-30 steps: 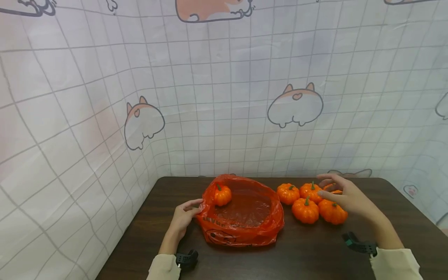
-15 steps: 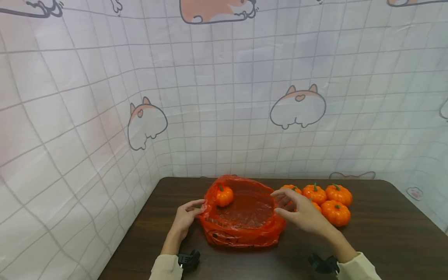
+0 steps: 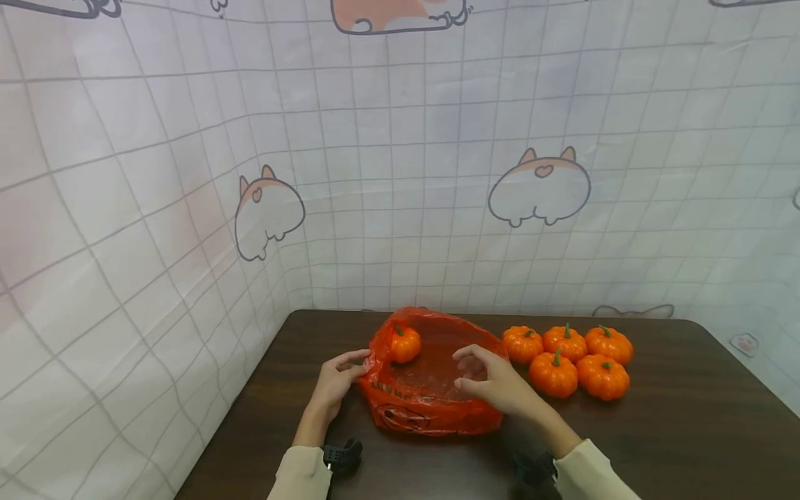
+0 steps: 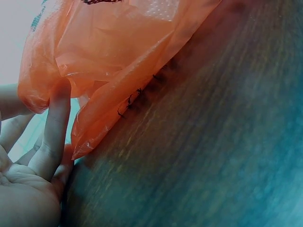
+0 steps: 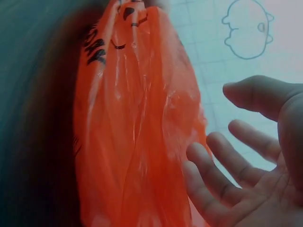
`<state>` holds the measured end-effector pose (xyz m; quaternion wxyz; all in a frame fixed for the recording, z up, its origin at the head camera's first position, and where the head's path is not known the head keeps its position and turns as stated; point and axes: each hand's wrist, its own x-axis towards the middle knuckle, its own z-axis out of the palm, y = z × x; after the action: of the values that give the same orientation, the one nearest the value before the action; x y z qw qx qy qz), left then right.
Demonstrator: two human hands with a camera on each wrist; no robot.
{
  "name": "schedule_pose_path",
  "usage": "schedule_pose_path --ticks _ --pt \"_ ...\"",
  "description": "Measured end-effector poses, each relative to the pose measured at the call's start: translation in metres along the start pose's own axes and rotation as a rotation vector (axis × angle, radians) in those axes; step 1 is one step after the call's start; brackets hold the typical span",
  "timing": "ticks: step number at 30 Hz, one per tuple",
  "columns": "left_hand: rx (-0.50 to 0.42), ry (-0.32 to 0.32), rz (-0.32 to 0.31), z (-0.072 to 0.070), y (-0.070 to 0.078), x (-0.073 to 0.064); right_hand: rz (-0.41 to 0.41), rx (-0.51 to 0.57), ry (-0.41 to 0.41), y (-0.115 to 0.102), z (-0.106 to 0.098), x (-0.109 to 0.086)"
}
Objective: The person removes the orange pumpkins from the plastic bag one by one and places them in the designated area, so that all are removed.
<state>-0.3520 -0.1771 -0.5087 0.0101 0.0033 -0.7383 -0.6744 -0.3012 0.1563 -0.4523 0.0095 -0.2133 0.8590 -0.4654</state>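
A red plastic bag (image 3: 437, 417) with black print sits on the table, its mouth spread upward. Inside at its left lies one small orange pumpkin (image 3: 405, 345). My left hand (image 3: 337, 382) pinches the bag's left rim between thumb and fingers; in the left wrist view a finger (image 4: 57, 113) reaches up under the plastic. Over the right part of the bag's mouth hovers my right hand (image 3: 496, 382), fingers spread and loosely bent, holding nothing. The right wrist view shows its fingertips right beside the bag's side (image 5: 132, 123).
Several more orange pumpkins stand grouped right of the bag, the nearest pumpkin (image 3: 553, 375) close to its right side. The dark wooden table (image 3: 687, 417) ends at a hanging white grid-patterned cloth (image 3: 412, 243) behind and at the left.
My right hand has moved left from above the pumpkin group to over the bag's mouth, staying without anything in it. My left hand keeps its hold on the rim.
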Motion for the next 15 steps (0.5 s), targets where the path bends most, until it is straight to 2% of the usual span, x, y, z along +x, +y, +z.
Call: schedule_pose_path --ticks 8,15 --pt "0.004 0.001 0.001 0.000 0.000 0.002 0.099 0.066 0.078 0.000 0.022 0.044" --pt "0.006 -0.003 0.007 0.001 0.000 0.003 0.167 0.036 0.088 0.004 0.042 0.072"
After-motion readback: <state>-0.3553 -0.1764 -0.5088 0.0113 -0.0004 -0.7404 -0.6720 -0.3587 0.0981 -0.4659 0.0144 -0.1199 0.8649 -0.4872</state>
